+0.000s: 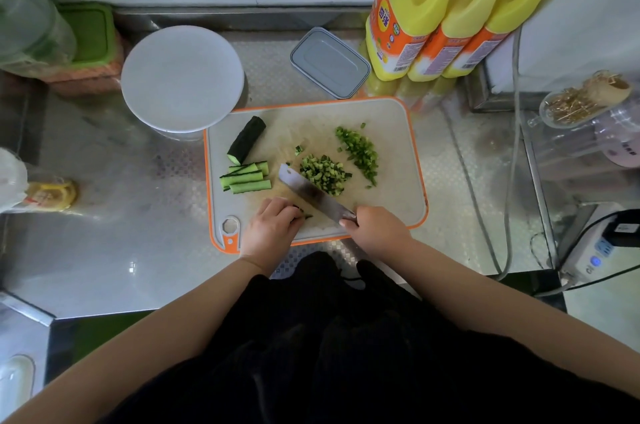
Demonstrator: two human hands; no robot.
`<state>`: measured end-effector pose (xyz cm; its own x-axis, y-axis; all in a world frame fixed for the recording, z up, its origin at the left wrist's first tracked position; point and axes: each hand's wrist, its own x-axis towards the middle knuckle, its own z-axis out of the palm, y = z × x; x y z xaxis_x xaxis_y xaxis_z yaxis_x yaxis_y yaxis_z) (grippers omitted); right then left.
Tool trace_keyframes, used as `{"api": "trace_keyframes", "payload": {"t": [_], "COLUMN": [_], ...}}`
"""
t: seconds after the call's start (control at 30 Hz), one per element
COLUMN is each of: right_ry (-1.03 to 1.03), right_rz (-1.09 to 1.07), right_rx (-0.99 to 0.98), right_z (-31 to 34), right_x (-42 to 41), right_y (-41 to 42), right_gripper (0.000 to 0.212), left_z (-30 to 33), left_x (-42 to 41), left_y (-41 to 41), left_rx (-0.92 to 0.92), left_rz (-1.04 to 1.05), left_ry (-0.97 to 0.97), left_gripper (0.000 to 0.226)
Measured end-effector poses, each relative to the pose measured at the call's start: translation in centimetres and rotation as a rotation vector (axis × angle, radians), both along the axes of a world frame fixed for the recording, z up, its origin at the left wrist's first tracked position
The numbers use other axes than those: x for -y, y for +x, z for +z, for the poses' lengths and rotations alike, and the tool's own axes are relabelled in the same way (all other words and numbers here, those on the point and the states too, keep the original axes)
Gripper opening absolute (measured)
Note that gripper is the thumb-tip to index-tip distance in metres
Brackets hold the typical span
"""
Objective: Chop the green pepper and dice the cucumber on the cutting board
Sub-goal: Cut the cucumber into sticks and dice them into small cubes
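Left hand [268, 226] curls over dark-skinned cucumber strips [300, 212] near the front edge of the orange-rimmed grey cutting board [388, 126]; right hand [375, 228] grips a steel cleaver [313, 193].
Diced cucumber [323, 174] lies mid-board beside the blade, chopped green pepper [360, 152] just right of it; cut cucumber sticks [247, 178] and an uncut cucumber chunk [246, 139] lie left.

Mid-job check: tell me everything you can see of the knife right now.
The knife has a broad, flat blade that looks like metal, pale at the tip and darker along the middle. It lies slanted across the cutting board, tip pointing away and to the left, beside the diced cucumber. The right hand grips its handle, which is mostly hidden. The left hand holds cucumber pieces beside the blade. Whether the edge touches the board cannot be told.
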<state>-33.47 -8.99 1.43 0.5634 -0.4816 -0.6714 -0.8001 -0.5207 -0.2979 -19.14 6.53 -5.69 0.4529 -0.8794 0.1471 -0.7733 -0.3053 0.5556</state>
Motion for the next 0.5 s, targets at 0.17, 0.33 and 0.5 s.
{"api": "trace_keyframes", "payload": {"t": [0.17, 0.33, 0.5], "right_ry": [-0.075, -0.073, -0.089], "right_rz": [0.014, 0.091, 0.105], "right_rx": [0.051, 0.014, -0.012], "right_z": [1.0, 1.6, 1.3], "right_x": [-0.6, -2.2, -3.0], "right_y": [-0.3, 0.1, 0.0], "right_gripper": [0.030, 0.032, 0.029], "left_z": [0.3, 0.0, -0.3], "left_x": [-0.3, -0.3, -0.4], "left_y": [-0.1, -0.2, 0.0], "left_rx": [-0.002, 0.029, 0.038], "left_rz": [0.021, -0.006, -0.014], "left_ry": [0.014, 0.035, 0.041], "left_gripper": [0.013, 0.019, 0.031]}}
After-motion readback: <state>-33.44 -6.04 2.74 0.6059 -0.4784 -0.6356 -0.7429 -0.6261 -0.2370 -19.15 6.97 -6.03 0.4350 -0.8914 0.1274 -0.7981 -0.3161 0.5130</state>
